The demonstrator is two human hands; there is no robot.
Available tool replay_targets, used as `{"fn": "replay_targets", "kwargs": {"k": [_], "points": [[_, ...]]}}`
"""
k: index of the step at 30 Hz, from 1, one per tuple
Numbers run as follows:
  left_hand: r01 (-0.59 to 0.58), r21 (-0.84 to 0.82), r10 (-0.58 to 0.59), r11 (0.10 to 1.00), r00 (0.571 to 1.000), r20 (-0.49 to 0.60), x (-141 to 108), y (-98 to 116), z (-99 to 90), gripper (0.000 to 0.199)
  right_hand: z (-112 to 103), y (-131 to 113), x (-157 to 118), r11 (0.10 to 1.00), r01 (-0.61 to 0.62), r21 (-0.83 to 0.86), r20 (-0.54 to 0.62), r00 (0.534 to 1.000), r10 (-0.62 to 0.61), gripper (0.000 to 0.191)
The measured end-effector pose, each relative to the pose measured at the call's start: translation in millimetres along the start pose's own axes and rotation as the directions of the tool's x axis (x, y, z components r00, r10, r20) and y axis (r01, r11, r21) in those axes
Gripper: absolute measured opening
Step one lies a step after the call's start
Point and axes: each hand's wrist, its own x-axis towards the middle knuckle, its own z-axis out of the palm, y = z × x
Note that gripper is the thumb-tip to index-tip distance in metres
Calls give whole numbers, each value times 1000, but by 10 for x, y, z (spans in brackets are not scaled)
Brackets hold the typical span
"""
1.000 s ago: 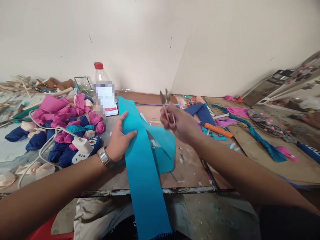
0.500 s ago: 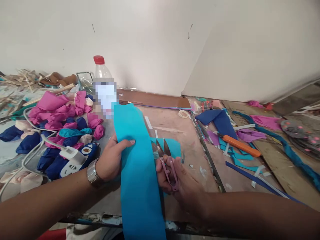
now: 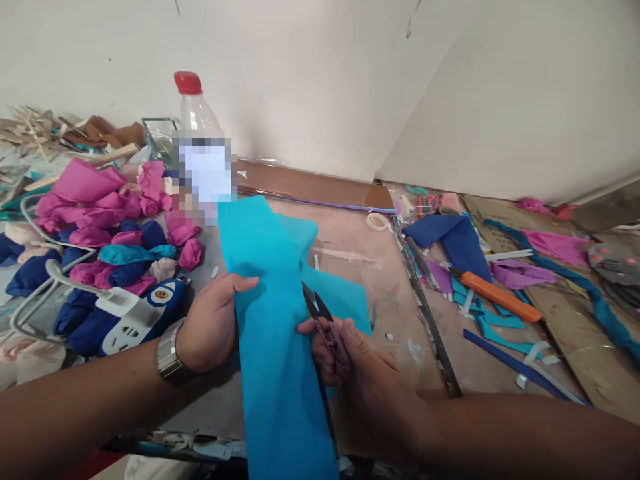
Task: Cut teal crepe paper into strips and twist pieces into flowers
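A long turquoise strip of fabric or crepe paper runs up the middle of the view and hangs past the table's front edge. My left hand, a metal watch on its wrist, grips the strip's left edge with the thumb on top and the fingers behind. My right hand is closed round pink thread snips, their dark blades pointing up beside the strip's right edge. One right finger touches that edge. Behind the snips another turquoise piece lies on the table; whether it joins the strip I cannot tell.
Pink, blue and cream bundles crowd the left, beside a white charger on a blue power strip. A red-capped bottle stands behind. On the right lie an orange utility knife, a tape ring and coloured scraps.
The snips' blades have come closer together and sit lower and further left. More of the turquoise piece behind the strip shows. The camera's view has shifted slightly.
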Motion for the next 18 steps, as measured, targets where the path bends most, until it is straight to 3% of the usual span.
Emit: {"fn": "replay_targets", "kwargs": {"k": [2,7,11,18], "points": [[37,-24,-37,999,999,8,-14,28,22,55,2,2,7,1000,-13,14,6,1000,13,48],[-5,112,19,994,992,-128,-28,68,56,53,35,17,-21,998,-50,22,42,998,49,43],[15,43,-8,999,987,-158,-23,69,81,52,64,-11,-55,998,-66,8,91,994,65,45],[103,-34,-106,994,988,-110,-23,43,39,47,73,-65,-26,996,-33,-83,89,995,41,47]]}}
